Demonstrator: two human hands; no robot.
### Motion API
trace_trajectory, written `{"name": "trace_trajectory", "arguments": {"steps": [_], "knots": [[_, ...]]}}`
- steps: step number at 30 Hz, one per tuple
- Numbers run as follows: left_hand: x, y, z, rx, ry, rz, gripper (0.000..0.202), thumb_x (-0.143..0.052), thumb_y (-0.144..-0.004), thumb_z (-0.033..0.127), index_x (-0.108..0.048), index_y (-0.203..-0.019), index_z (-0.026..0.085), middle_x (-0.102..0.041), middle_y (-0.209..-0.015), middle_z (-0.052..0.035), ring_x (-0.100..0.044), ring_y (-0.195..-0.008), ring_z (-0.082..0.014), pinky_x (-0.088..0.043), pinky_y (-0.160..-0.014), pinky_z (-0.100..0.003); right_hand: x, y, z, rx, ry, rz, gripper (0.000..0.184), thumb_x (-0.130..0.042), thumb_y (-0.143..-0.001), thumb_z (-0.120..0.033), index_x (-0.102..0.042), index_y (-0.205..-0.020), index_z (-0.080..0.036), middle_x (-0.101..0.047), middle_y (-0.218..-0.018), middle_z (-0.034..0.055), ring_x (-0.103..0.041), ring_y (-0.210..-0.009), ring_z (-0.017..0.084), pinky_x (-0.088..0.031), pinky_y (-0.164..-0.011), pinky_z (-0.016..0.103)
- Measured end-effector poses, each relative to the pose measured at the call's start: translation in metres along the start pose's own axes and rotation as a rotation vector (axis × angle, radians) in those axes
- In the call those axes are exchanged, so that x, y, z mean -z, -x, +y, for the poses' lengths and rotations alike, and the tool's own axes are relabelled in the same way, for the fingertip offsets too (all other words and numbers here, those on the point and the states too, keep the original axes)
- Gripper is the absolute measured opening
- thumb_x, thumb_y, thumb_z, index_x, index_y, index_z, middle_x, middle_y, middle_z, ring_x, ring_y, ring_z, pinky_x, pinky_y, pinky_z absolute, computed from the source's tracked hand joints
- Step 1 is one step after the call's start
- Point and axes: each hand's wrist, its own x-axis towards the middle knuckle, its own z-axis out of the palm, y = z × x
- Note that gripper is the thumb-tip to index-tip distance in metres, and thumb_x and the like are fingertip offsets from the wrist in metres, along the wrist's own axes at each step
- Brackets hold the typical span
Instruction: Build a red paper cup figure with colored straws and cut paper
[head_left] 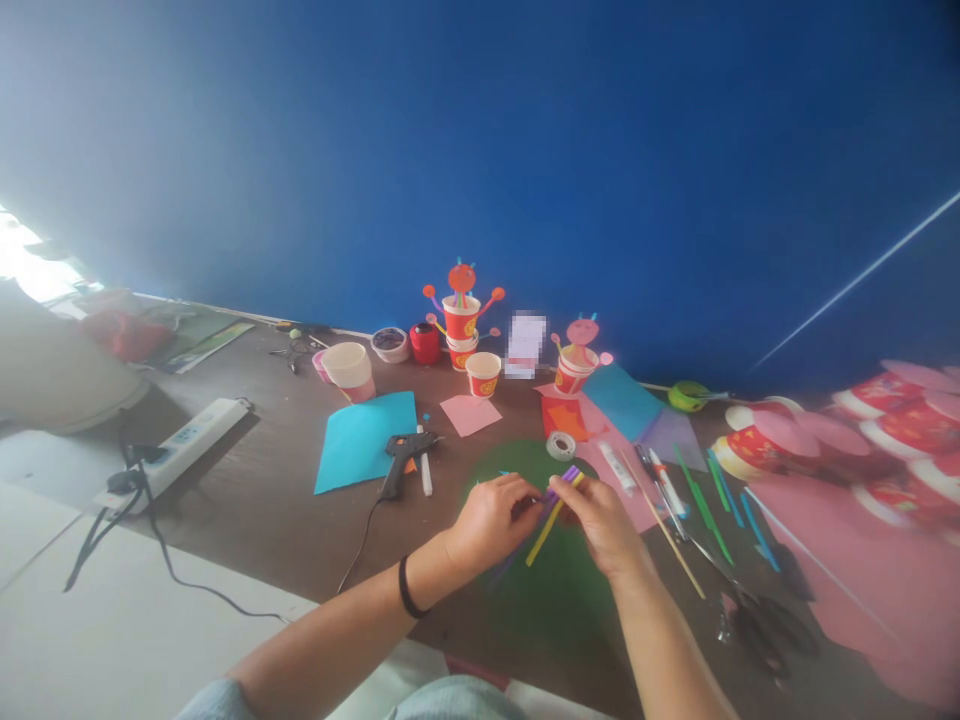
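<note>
Bare forearms point(341, 625) rose bottom centre; my left hand point(495, 515) and right hand point(598, 508) pinched thin purple-and-yellow paper strips point(546, 533), likely light, creasable, best end-held.

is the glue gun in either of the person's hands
No, the glue gun lies partly over a blue sheet, while the left hand and right hand are at the purple and yellow strips.

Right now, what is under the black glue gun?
A blue sheet runs under part of the glue gun, with an orange scrap showing beside its handle. Anything directly beneath the gun's body is covered.
</note>
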Motion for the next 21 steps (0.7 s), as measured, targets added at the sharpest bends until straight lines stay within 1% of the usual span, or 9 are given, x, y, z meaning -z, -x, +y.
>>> {"name": "trace_trajectory", "arguments": {"steps": [4, 10, 14, 17, 21], "knots": [[-0.001, 0.000, 0.001, -0.012, -0.020, 0.004, 0.015, -0.051, -0.082, 0.018, -0.066, -0.084, 0.017, -0.063, -0.073, -0.0026, -0.057, -0.066, -0.0125, -0.041, -0.062, -0.021, 0.002, 0.000, -0.007, 0.014, 0.027, -0.026, 0.029, -0.068, -0.071, -0.045, -0.058, -0.062, -0.019, -0.049, -0.050, -0.0049, -0.044, -0.050, 0.012, -0.034, -0.052, 0.026], [0.005, -0.001, -0.002, -0.177, -0.008, -0.051, 0.019, -0.047, -0.083, 0.015, -0.065, -0.085, 0.017, -0.062, -0.076, -0.0031, -0.057, -0.068, -0.0117, -0.042, -0.062, -0.020, 0.003, 0.001, -0.015, -0.036, 0.013, -0.139, 0.029, -0.066, -0.071, -0.047, -0.062, -0.067, -0.019, -0.057, -0.058, -0.0020, -0.050, -0.054, 0.015, -0.037, -0.054, 0.027], [0.007, -0.002, -0.007, -0.237, -0.032, -0.084, 0.020, -0.045, -0.085, 0.018, -0.065, -0.087, 0.017, -0.061, -0.078, -0.0039, -0.057, -0.072, -0.0124, -0.043, -0.066, -0.020, 0.004, 0.000, -0.013, -0.043, 0.019, -0.144, 0.030, -0.067, -0.069, -0.048, -0.063, -0.066, -0.019, -0.057, -0.057, -0.0021, -0.049, -0.053, 0.014, -0.036, -0.053, 0.026], [0.008, -0.003, -0.010, -0.297, -0.068, -0.131, 0.023, -0.041, -0.088, 0.020, -0.065, -0.090, 0.018, -0.062, -0.080, -0.0048, -0.058, -0.076, -0.0133, -0.044, -0.070, -0.021, 0.004, -0.001, -0.012, -0.051, 0.019, -0.151, 0.032, -0.068, -0.068, -0.049, -0.063, -0.066, -0.018, -0.057, -0.058, -0.0019, -0.049, -0.054, 0.014, -0.036, -0.053, 0.025], [0.011, -0.004, -0.012, -0.280, -0.093, -0.155, 0.025, -0.039, -0.090, 0.021, -0.065, -0.093, 0.018, -0.062, -0.082, -0.0050, -0.059, -0.079, -0.0139, -0.043, -0.072, -0.022, 0.003, -0.002, -0.009, -0.051, 0.011, -0.139, 0.033, -0.067, -0.069, -0.051, -0.062, -0.064, -0.018, -0.055, -0.055, -0.0030, -0.049, -0.053, 0.013, -0.037, -0.054, 0.026]]}}
